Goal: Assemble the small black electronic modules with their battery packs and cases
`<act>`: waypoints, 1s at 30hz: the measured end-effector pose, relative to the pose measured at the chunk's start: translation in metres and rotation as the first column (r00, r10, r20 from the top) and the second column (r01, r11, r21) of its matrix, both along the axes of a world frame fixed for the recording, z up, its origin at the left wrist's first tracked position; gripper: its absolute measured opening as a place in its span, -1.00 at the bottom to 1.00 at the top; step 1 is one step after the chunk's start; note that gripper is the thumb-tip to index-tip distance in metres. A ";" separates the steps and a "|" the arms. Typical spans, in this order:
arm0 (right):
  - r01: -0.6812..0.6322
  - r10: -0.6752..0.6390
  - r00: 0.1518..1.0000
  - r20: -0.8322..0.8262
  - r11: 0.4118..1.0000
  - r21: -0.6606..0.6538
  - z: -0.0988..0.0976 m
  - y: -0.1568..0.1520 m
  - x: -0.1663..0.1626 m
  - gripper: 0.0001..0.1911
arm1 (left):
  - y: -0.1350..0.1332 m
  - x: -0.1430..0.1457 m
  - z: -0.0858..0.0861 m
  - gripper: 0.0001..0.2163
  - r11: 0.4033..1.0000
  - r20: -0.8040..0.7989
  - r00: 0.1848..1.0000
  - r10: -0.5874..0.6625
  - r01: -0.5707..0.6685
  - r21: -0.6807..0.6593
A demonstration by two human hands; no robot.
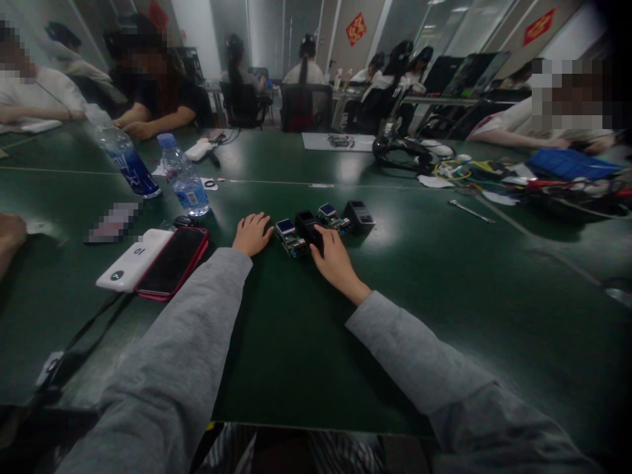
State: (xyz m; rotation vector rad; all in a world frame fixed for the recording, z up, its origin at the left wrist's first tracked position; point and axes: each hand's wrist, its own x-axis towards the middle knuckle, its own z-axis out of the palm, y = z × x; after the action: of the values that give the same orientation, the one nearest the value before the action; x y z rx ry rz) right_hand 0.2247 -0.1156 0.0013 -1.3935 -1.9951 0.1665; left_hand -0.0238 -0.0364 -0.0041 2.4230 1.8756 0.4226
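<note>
My left hand [253,234] lies flat on the green table with its fingers stretched out, holding nothing. Just right of it sits a small circuit board with a screen [289,238]. Thumb and fingers of my right hand [336,260] are on a small black case [307,224] standing beside that board; the hand covers part of the case. Beyond it are a second circuit board with a screen [332,217] and another black case [359,217], side by side in the same row.
To the left lie a white power bank [135,260], a phone in a red case [172,262] and two water bottles, one clear [182,174], one blue-labelled [126,158]. A wrench [471,211] and tangled cables [464,168] are at right. Other people sit around the table.
</note>
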 end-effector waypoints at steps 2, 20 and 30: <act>0.004 -0.004 1.000 -0.002 1.000 -0.006 -0.001 0.000 0.000 -0.48 | 0.000 0.000 0.001 -0.50 1.000 -0.003 1.000 0.003 -0.003 -0.004; 0.004 -0.004 1.000 0.020 1.000 0.008 0.000 0.001 0.000 -0.47 | -0.002 0.001 0.004 -0.50 1.000 -0.008 1.000 0.004 -0.004 -0.017; 0.000 0.000 1.000 0.020 1.000 0.007 -0.001 0.001 0.000 -0.47 | -0.001 0.000 0.001 -0.50 1.000 -0.008 1.000 0.002 -0.002 -0.002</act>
State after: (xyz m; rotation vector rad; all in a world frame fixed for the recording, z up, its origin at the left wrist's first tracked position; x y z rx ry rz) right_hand 0.2251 -0.1146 0.0003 -1.3960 -2.0104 0.1453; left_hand -0.0237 -0.0372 -0.0035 2.4255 1.8801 0.4109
